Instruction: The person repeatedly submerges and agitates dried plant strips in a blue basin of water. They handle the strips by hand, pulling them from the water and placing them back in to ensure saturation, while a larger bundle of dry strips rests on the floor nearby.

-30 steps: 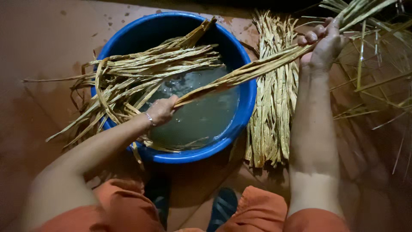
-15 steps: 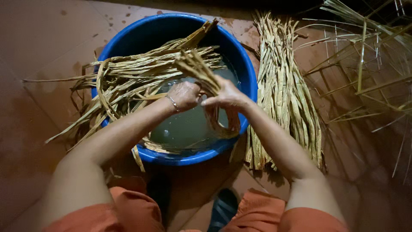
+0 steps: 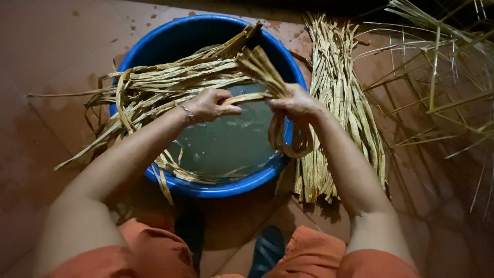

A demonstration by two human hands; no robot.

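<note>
A round blue tub [image 3: 170,44] holds murky water [image 3: 226,146] and stands on the reddish floor. My left hand [image 3: 208,104] and my right hand [image 3: 294,103] meet above the water, both closed on one folded bundle of tan fibre strips [image 3: 262,67]. The bundle's loop hangs down over the tub's right rim below my right hand. More wet strips [image 3: 164,82] lie across the tub's left side and spill over its rim onto the floor. A thin bracelet sits on my left wrist.
A long pile of the same strips [image 3: 339,98] lies on the floor right of the tub. Loose dry stalks [image 3: 437,67] spread at the far right. Dark footwear [image 3: 267,252] and orange clothing [image 3: 154,252] show at the bottom.
One second ago my hands held a long bundle stretched out to the upper right. They have since come together above the tub, and the bundle is folded double between them.
</note>
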